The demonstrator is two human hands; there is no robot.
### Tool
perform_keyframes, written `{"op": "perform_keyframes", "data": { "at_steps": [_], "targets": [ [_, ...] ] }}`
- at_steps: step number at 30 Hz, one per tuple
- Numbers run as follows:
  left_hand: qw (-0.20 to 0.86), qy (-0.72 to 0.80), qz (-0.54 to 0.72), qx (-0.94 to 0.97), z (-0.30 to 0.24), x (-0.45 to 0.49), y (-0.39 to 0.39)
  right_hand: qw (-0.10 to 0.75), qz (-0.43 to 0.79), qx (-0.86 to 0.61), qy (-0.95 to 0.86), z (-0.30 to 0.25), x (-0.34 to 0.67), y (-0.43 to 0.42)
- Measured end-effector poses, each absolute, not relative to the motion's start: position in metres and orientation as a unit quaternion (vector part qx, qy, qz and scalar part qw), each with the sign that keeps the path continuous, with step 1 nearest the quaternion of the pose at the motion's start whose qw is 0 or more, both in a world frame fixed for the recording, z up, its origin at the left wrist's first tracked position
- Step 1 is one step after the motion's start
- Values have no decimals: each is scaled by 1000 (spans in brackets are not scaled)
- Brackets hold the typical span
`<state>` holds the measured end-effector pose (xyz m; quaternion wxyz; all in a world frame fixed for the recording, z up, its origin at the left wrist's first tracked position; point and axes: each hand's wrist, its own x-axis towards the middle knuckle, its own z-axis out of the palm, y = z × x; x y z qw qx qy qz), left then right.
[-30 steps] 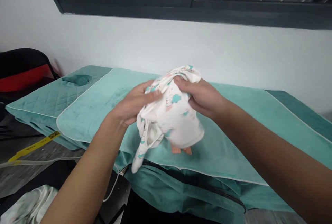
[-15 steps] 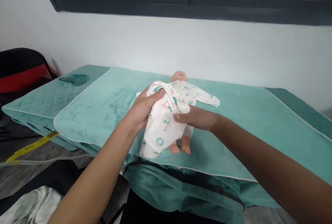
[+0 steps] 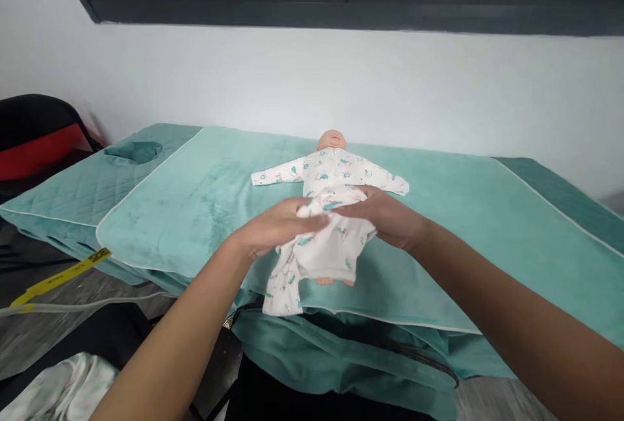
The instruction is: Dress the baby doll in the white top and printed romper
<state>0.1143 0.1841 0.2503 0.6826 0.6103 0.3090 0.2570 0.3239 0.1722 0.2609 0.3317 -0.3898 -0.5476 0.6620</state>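
Both my left hand (image 3: 287, 225) and my right hand (image 3: 383, 213) are closed on a small white baby shirt (image 3: 326, 252) with a green print. The cloth is bunched between my thumbs and fingers, and one sleeve hangs down at the left. Behind it a baby doll (image 3: 332, 140) lies on its back, head toward the wall. A white printed top (image 3: 334, 167) covers the doll, with its sleeves spread to both sides. My hands and the shirt hide the doll's middle and most of its legs; only bits of its feet show below the hem.
Under the doll is a bed with a green velvety cover (image 3: 463, 226). A hole (image 3: 134, 151) opens in its left end. At the lower left are a crumpled printed cloth (image 3: 63, 388), a yellow strap (image 3: 63, 275) and a black and red chair (image 3: 43, 141).
The shirt has turned and now hangs with a sleeve dangling at the left. My hands have come lower, uncovering the doll's top and its left-side sleeve.
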Motion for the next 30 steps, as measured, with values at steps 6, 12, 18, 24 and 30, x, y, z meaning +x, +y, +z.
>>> {"op": "perform_keyframes", "data": {
  "at_steps": [6,12,18,24,30],
  "targets": [
    [774,285,227,518,216,122,160,387,700,-433,-416,218,335,132],
    [777,339,187,497,199,134,133,369,690,-501,-369,177,341,80],
    [716,404,69,565,205,132,118,369,753,-456,-298,165,328,44],
    [583,424,122,683,205,137,119,393,513,-635,-424,132,330,46],
    [532,426,144,717,200,151,133,431,475,-665,-383,105,326,63]
  ]
}}
